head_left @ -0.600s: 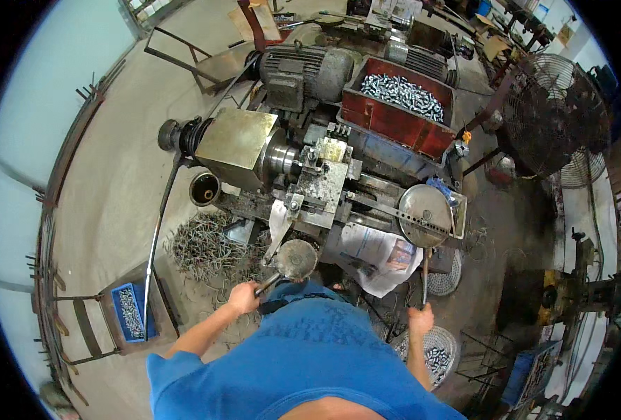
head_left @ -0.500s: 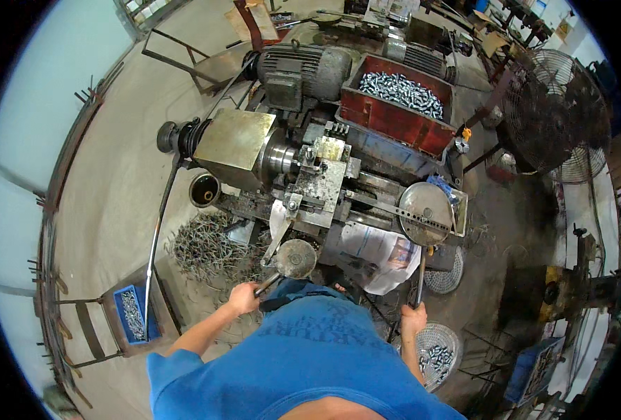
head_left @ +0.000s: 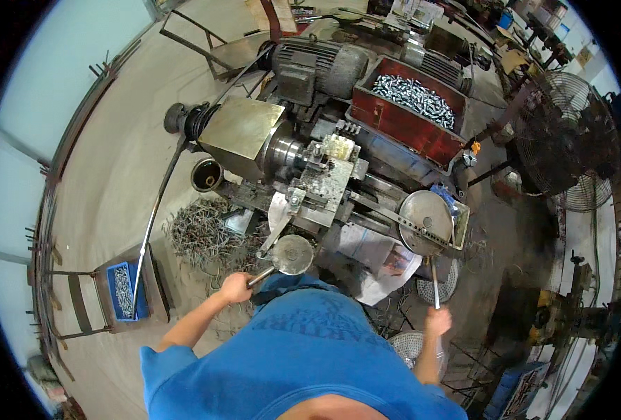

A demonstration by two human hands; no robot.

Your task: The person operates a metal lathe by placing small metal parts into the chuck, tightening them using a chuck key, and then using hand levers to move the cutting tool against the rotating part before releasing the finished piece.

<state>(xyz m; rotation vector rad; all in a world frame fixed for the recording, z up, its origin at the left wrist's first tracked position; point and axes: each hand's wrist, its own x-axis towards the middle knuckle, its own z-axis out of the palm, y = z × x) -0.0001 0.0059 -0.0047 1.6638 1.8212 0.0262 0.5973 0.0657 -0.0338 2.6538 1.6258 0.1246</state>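
Gripping a short handle (head_left: 261,277) at the near side of the machine (head_left: 324,185) with curled left hand (head_left: 236,288), and a metal rod (head_left: 434,282) toward its right end with wrapped right hand (head_left: 437,321).

handles (head_left: 261,277) (head_left: 434,283): gripped ends hidden in hands (head_left: 236,288) (head_left: 437,321) | basket (head_left: 400,341): part-hidden by right forearm (head_left: 429,358) | metal pieces (head_left: 415,96): too small to identify
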